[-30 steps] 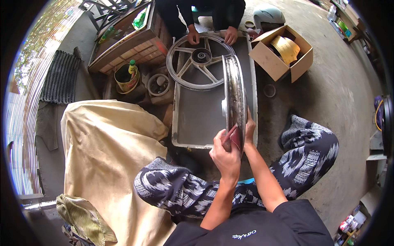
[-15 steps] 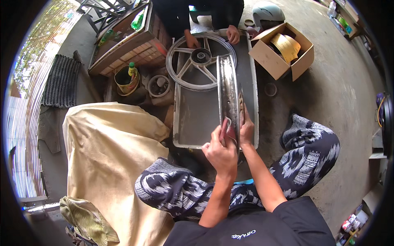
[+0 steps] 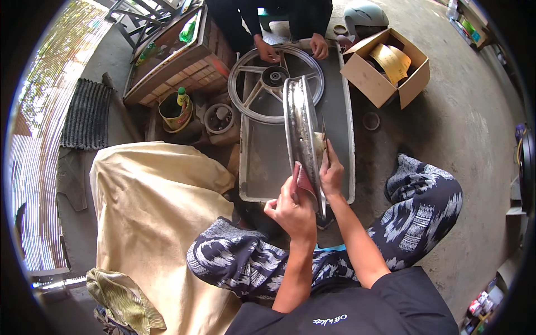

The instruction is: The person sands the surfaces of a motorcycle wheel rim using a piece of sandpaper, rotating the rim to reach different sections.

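A shiny metal wheel rim (image 3: 298, 125) stands on edge in a shallow grey metal tray (image 3: 262, 167) in front of me. My left hand (image 3: 293, 209) presses a reddish-brown piece of sandpaper (image 3: 305, 180) against the rim's near edge. My right hand (image 3: 332, 170) grips the rim from the right side and steadies it. At the far end of the tray lies a grey spoked alloy wheel (image 3: 268, 84), with another person's two hands (image 3: 290, 50) resting on it.
An open cardboard box (image 3: 385, 70) with yellowish sheets sits far right, a helmet (image 3: 365, 14) behind it. A wooden crate (image 3: 178, 61), a yellow bucket (image 3: 176, 111) and a small round tin (image 3: 219, 117) stand far left. A tan cloth (image 3: 151, 212) covers the ground at my left.
My left hand with the sandpaper has slid along the rim's near edge, and the rim has shifted slightly in my grip. The other person's hands stay on the spoked wheel.
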`<state>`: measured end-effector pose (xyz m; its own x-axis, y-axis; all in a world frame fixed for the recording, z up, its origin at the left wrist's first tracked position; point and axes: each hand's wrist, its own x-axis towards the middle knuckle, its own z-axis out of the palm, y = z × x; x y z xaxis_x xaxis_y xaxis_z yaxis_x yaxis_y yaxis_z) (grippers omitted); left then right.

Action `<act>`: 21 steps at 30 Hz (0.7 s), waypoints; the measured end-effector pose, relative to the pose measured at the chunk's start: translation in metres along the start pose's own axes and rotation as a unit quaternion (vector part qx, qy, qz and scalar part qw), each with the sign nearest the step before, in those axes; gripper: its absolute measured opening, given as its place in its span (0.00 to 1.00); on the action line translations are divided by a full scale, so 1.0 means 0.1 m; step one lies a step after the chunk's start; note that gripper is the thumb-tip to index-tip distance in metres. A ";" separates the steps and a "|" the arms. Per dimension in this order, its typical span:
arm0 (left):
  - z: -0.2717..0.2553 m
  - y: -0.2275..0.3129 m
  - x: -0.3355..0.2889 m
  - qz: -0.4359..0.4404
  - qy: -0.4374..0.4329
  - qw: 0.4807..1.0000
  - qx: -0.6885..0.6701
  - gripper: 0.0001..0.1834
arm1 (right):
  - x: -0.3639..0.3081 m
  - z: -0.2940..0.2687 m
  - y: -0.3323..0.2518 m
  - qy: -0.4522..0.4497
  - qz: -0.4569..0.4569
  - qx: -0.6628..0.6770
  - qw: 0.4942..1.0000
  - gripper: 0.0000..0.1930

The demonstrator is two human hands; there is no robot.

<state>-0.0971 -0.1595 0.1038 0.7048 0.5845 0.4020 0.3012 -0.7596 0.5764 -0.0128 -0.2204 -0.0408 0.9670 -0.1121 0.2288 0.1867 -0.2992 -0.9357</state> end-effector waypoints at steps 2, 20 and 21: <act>-0.09 0.05 0.10 -0.006 -0.016 1.000 0.000 0.16 | -0.03 0.03 -0.01 -0.003 0.004 -0.004 1.000 0.21; 0.13 0.21 0.66 -0.084 -0.031 0.995 -0.042 0.26 | -0.07 0.04 -0.01 0.002 -0.017 -0.008 1.000 0.22; 0.16 0.24 0.75 -0.097 -0.056 0.993 -0.042 0.28 | -0.07 0.03 0.03 0.002 -0.023 -0.014 1.000 0.22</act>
<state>-0.0262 -0.1386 0.1365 0.7064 0.6794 0.1987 0.3870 -0.6057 0.6953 -0.0182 -0.2171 -0.0457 0.9568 -0.1020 0.2723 0.2254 -0.3312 -0.9162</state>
